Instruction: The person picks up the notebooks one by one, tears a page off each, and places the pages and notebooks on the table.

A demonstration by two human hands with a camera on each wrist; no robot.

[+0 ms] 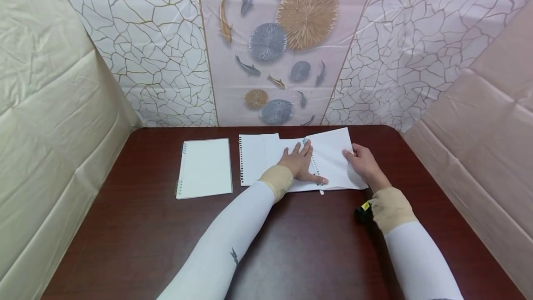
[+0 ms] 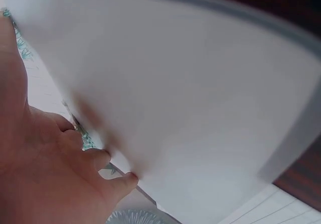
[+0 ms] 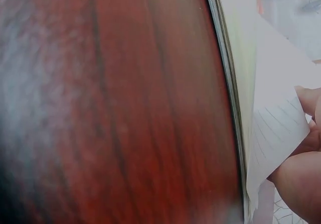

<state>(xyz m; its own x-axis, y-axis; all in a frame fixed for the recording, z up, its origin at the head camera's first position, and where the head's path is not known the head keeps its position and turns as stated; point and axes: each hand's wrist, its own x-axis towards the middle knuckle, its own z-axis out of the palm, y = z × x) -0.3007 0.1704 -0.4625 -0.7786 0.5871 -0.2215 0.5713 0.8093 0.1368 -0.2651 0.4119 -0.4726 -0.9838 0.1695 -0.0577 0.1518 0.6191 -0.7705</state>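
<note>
An open ring-bound notebook with white lined pages lies toward the back right of the table. My left hand rests across its left page beside the binding, fingers spread and thumb reaching over the rings. At the right edge, my right hand pinches a page between thumb and fingers. That page bends up off the stack in the right wrist view. In the left wrist view, a blank white sheet stretches past my fingers. A hole-punched loose sheet lies left of the notebook, partly overlapping it.
Farther left lies a spiral notebook with a pale cover. A small black object with a yellow label sits by my right wrist. Patterned cloth hangs behind the dark red table, with beige cloth at both sides.
</note>
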